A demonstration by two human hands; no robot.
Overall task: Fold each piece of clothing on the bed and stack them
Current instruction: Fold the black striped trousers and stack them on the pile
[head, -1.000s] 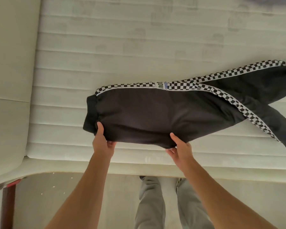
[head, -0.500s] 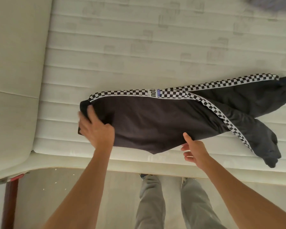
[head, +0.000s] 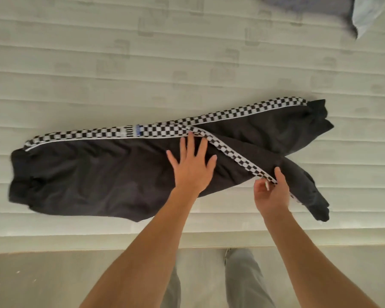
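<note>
A pair of black trousers (head: 98, 174) with a black-and-white checkered side stripe lies lengthwise on the white mattress (head: 142, 63), waistband at the left, the two legs splaying apart at the right. My left hand (head: 192, 164) lies flat with spread fingers on the fabric where the legs part. My right hand (head: 270, 192) pinches the checkered edge of the nearer leg, thumb and fingers curled around the stripe.
A grey garment (head: 309, 7) and a pale blue one (head: 367, 14) lie at the mattress's far right corner. The mattress's front edge (head: 120, 236) runs across below the trousers, with the floor and my grey-trousered legs (head: 242, 281) beneath it.
My left hand left the waistband and moved right onto the middle of the trousers. My right hand moved right and took hold of the nearer leg's stripe. The view shifted right.
</note>
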